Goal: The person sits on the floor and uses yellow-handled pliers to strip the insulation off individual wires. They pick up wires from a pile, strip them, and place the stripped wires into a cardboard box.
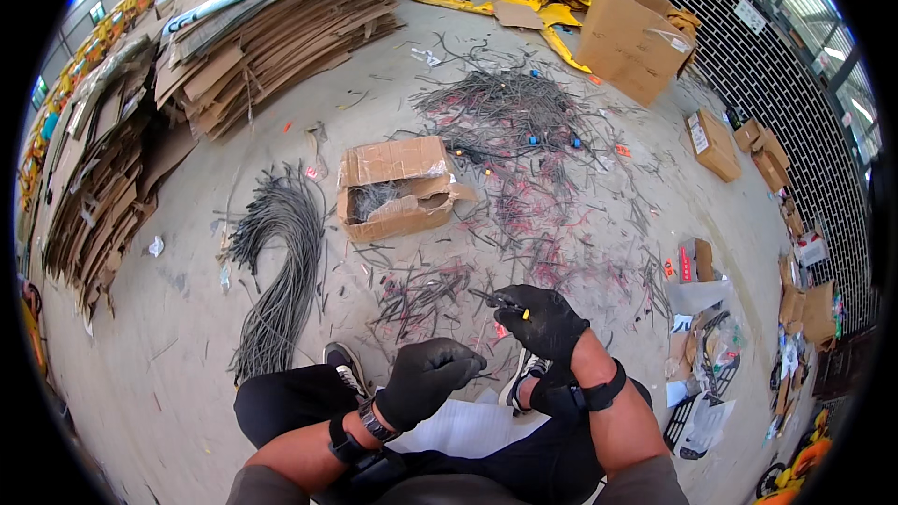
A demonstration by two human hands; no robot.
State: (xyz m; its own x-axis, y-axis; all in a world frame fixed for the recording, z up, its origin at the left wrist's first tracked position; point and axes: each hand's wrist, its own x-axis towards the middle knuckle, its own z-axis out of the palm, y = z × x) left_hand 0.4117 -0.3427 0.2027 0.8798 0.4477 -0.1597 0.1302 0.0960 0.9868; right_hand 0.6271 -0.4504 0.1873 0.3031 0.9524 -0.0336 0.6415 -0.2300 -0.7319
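My left hand (431, 379), in a black glove, has its fingers pinched together above the floor between my shoes. A thin pale strand (482, 334) rises from its fingertips, too fine to identify. Higher and to the right, my right hand (544, 322), also gloved, is closed around a small dark cutting tool (499, 299) with a yellow part on its handle; its jaws point left. Cut pieces of dark cable (421, 298) and red wire lie on the floor beyond both hands. White sheet material (466, 428) is spread below my left wrist.
A long bundle of grey cables (287, 280) lies at the left. An open, torn cardboard box (396, 217) holds wire scraps. Behind it spreads a cable heap (505, 102). Flattened cardboard (280, 35) is stacked at back left; a large carton (628, 42) stands at back right.
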